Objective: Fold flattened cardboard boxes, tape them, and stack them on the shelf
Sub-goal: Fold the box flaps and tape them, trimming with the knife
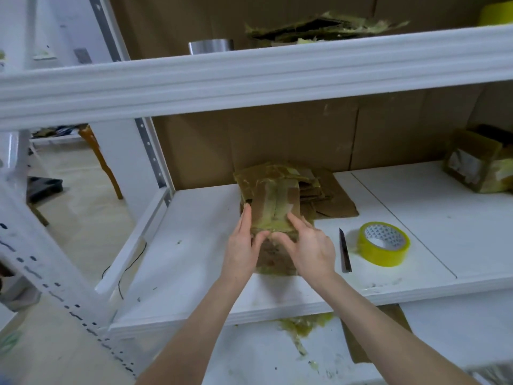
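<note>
A small brown cardboard box (273,202), streaked with yellowish tape along its top seam, stands on the white shelf board (194,245). My left hand (243,247) lies flat against its left side, thumb on the near top edge. My right hand (311,245) presses on the near right top, fingers spread over the taped seam. Behind the box lies a pile of flattened cardboard boxes (324,194). A roll of yellowish tape (384,247) rests on the shelf to the right, with a dark knife (344,250) between it and my right hand.
A taped box (477,165) sits at the far right of the shelf. The upper shelf beam (249,76) crosses overhead, carrying torn cardboard (319,30) and a metal can (211,46). Tape scraps (305,326) and cardboard lie on the lower board.
</note>
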